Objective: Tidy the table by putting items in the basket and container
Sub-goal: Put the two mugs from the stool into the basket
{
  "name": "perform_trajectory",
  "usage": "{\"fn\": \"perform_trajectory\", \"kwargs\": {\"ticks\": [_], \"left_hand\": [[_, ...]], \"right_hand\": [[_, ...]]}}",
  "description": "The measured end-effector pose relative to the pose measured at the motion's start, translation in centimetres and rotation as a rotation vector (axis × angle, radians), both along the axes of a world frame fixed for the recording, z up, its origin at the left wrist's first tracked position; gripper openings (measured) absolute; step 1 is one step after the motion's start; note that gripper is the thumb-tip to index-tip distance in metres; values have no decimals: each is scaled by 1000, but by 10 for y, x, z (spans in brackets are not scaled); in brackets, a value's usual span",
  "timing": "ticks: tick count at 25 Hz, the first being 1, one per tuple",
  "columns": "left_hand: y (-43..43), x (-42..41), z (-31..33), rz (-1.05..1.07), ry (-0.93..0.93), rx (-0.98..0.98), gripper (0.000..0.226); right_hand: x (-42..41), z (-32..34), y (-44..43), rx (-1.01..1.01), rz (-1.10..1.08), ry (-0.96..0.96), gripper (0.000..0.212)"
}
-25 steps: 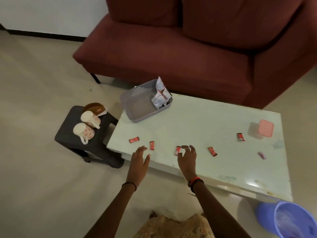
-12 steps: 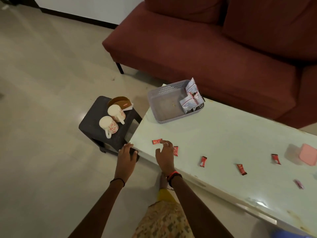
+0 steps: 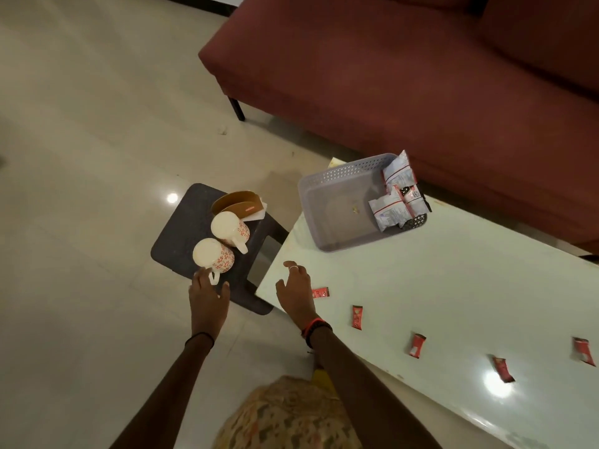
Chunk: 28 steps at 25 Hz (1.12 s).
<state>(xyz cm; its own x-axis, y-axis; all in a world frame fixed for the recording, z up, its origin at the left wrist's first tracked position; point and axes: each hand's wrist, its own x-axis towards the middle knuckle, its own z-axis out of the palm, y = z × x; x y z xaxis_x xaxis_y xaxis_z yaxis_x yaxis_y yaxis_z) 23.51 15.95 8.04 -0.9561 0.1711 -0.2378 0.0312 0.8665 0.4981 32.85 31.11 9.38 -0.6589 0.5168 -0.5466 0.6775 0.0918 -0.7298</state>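
Observation:
A grey perforated basket (image 3: 327, 202) stands on the far left corner of the pale table (image 3: 437, 286), with white snack packets (image 3: 398, 199) leaning in its right end. Several small red candy wrappers lie in a row along the table's near side, the leftmost (image 3: 320, 292) beside my right hand (image 3: 295, 291). That hand hovers open over the table's left corner and holds nothing. My left hand (image 3: 207, 296) is open over the dark stool (image 3: 181, 234), its fingertips at the handle of the nearer white floral mug (image 3: 212, 258).
A second floral mug (image 3: 229, 229) and a brown cardboard holder (image 3: 236, 202) stand on the stool. A dark red sofa (image 3: 405, 76) runs behind the table. Shiny tiled floor (image 3: 81, 157) spreads to the left.
The view has swung left and both hands have moved left: the left from the table edge to the stool's mug, the right from the wrappers to the table's left corner.

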Motion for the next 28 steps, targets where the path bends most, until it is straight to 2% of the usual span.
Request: {"fn": "perform_trajectory", "kwargs": {"ticks": [6, 12, 17, 20, 24, 28], "left_hand": [[2, -63, -31, -12, -28, -110, 77], [6, -113, -63, -74, -97, -204, 97], [5, -134, -80, -145, -230, -178, 101], [3, -143, -84, -195, -248, -166, 101], [-1, -148, -89, -286, -257, -186, 100], [-1, -145, -90, -150, -295, -42, 99]], "right_hand": [[-62, -24, 9, 1, 79, -28, 41], [-128, -44, 12, -19, 73, 9, 58], [-165, -60, 4, -17, 96, 50, 58], [-188, -66, -2, -32, 96, 98, 64], [-212, -72, -16, 44, 137, 21, 77], [-224, -81, -24, 105, 161, -74, 84]]}}
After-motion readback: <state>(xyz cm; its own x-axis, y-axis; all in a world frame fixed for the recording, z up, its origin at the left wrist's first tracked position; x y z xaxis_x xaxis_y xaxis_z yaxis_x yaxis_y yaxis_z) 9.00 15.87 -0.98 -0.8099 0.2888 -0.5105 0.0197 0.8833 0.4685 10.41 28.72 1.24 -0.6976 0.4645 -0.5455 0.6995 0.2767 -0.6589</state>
